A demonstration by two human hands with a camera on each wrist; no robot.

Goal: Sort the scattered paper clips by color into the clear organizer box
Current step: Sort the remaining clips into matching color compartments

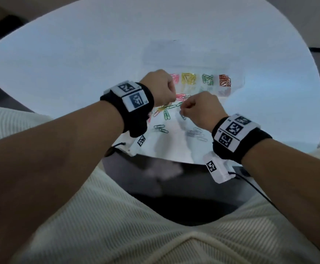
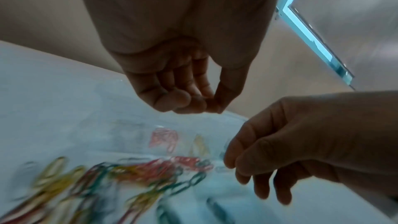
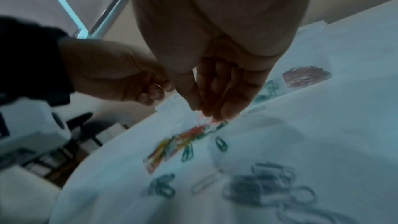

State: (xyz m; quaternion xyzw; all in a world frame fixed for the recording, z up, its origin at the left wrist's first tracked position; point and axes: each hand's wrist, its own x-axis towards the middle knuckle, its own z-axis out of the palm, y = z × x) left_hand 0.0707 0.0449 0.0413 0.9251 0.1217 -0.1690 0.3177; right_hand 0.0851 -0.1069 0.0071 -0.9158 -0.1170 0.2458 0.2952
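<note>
Head view: both hands are hovering over scattered clips (image 1: 166, 109) near the bench's near edge.
Left grip (image 1: 160, 88): clenched; contents indiscernible.
Right grip (image 1: 199, 107): pinching; contents indiscernible.
Risk: tangled clips are threatening mixed colours in the organizer box (image 1: 237, 84).

The clear organizer box (image 1: 237, 82) sits on the far side of the scattered clips, its lid open behind it. Its compartments hold, left to right, pink clips (image 1: 175, 78), yellow clips (image 1: 188, 78), green clips (image 1: 207, 79) and red clips (image 1: 224, 80). Nearer lies a loose mixed heap (image 1: 169, 109) of pink, yellow and green, with dark clips (image 1: 161, 128) and pale grey clips (image 1: 197, 133) nearest.
</note>
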